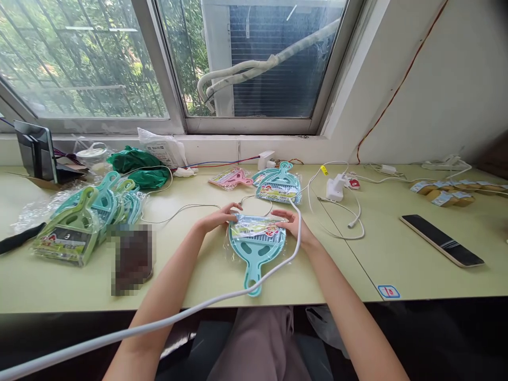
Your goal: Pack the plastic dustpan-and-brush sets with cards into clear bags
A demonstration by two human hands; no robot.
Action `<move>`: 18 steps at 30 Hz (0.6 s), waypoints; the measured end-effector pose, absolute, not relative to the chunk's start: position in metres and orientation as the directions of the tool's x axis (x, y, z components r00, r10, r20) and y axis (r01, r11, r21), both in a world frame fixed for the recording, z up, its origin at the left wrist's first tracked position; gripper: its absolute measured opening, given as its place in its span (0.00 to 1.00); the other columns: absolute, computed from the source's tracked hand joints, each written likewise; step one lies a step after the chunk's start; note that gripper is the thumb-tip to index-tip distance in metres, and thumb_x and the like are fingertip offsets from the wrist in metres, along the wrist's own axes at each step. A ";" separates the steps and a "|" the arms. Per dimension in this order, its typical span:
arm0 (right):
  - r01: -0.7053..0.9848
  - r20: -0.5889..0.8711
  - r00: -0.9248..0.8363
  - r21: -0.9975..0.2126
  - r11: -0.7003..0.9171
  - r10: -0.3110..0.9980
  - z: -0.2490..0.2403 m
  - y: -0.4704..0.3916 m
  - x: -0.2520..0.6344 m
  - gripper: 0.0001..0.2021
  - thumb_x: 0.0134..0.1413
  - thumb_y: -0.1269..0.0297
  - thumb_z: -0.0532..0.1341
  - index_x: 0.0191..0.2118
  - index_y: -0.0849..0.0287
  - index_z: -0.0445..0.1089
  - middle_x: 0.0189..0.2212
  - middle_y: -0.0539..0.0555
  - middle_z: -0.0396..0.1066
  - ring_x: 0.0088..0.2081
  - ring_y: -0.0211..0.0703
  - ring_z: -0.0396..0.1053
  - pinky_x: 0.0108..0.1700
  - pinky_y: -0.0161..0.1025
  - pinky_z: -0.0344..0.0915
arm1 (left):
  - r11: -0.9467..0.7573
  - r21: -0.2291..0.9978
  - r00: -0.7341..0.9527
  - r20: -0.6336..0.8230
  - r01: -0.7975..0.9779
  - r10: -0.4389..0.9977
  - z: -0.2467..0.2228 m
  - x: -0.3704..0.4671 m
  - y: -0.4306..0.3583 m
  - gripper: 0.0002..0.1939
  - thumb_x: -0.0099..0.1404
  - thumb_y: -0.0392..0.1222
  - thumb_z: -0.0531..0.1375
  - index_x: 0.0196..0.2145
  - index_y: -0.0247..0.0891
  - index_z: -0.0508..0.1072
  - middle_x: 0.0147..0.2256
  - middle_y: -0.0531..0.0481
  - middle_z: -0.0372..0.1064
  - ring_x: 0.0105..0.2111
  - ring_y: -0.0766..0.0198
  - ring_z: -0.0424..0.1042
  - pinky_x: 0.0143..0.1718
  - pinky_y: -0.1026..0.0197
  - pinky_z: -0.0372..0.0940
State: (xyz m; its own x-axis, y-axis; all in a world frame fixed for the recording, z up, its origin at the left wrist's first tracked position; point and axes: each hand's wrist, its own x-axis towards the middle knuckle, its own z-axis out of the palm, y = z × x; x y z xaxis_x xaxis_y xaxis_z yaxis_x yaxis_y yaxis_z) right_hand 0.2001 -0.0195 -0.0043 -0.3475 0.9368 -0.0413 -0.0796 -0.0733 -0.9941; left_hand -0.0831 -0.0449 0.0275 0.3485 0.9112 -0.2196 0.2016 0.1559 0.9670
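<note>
A teal dustpan-and-brush set (257, 248) in clear plastic wrap lies on the pale green table (309, 280), its handle toward the front edge. My left hand (220, 216) grips its upper left corner, and my right hand (292, 223) grips the upper right one. Between them is the printed label. Behind it lie more wrapped teal sets (279, 185) and a pink one (232, 178). At the left is a pile of wrapped sets, with a green one (67, 233) in front and teal ones (106, 198) behind.
A white cable (222, 300) crosses the foreground near my forearms. White chargers (336, 187) and cords lie to the right, with a dark flat device (441, 239) and several yellow packets (448, 197). A green bag (138, 166), a tablet (35, 151) and a blurred brown object (134, 259) are at the left.
</note>
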 end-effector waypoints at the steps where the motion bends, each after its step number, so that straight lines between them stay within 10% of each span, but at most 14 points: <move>1: -0.089 -0.026 -0.337 -0.994 -0.059 0.941 -0.003 -0.020 0.200 0.24 0.32 0.66 0.71 0.43 0.56 0.74 0.52 0.57 0.70 0.51 0.54 0.70 0.46 0.46 0.71 | 0.179 0.957 0.421 -0.263 0.229 0.868 0.029 -0.085 -0.046 0.24 0.51 0.39 0.65 0.47 0.40 0.70 0.37 0.50 0.73 0.31 0.65 0.72 0.26 0.68 0.62; 18: -0.124 -0.013 -0.286 -0.991 -0.050 0.958 -0.007 -0.017 0.195 0.18 0.39 0.59 0.69 0.40 0.56 0.75 0.45 0.57 0.75 0.43 0.50 0.73 0.45 0.46 0.70 | 0.291 0.918 0.414 -0.384 0.270 0.825 0.018 -0.057 -0.056 0.24 0.50 0.52 0.69 0.41 0.36 0.77 0.37 0.46 0.76 0.33 0.62 0.73 0.32 0.65 0.65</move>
State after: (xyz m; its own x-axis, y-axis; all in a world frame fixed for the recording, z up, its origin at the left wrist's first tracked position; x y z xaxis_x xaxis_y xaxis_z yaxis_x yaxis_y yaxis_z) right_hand 0.1950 -0.0170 -0.0075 -0.2859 0.9582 -0.0126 -0.1241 -0.0501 -0.9910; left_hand -0.0574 -0.0559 0.0181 0.4142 0.8252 -0.3841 0.2702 0.2915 0.9176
